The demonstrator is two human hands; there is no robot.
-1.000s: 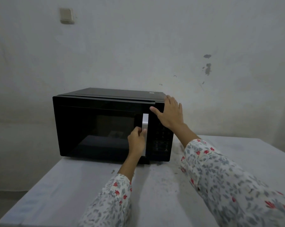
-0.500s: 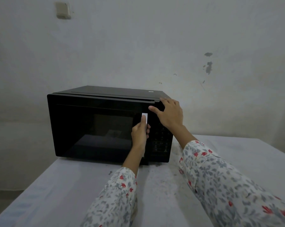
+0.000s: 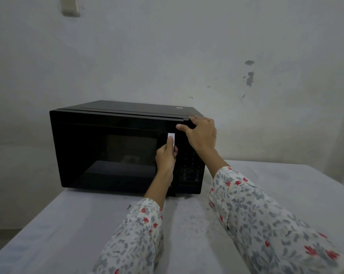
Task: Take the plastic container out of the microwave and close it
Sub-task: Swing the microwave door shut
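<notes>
A black microwave [image 3: 108, 147] stands on a white table [image 3: 72, 230] against the wall, its door closed. My left hand [image 3: 166, 158] is wrapped around the silver door handle [image 3: 171, 135], thumb lying up along it. My right hand [image 3: 201, 134] rests spread on the microwave's top right corner, above the control panel [image 3: 191, 169]. Through the dark door glass a pale shape [image 3: 130, 159] shows faintly inside; I cannot tell whether it is the plastic container.
The pale wall stands right behind the microwave, with a switch box [image 3: 69, 8] at top left. The table's left edge [image 3: 28, 224] drops to the floor. Table surface stretches in front of and to the right of the microwave.
My left hand has slid up the handle and closed round it, thumb now lying along it. My right hand has shifted slightly on the top corner. The door stays closed.
</notes>
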